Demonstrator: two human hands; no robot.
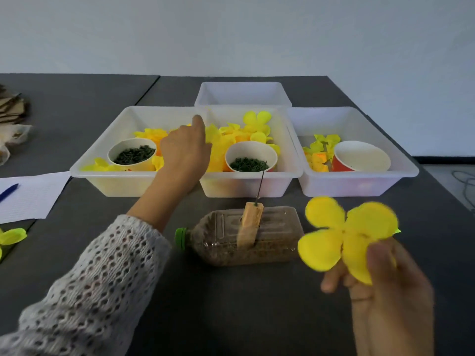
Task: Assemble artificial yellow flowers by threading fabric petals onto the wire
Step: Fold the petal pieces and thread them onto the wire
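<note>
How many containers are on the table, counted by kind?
White plastic trays: 4
Paper cups holding small green rings: 2
Empty red paper cup: 1
Clear plastic bottle with green cap: 1
Total: 8

No text, label, brand, number or sign can be read anywhere in the frame. Faint ruled lines are seen on the white sheet of paper [30,194] at the left edge of the counter [231,304], but no writing can be made out on it.
</note>
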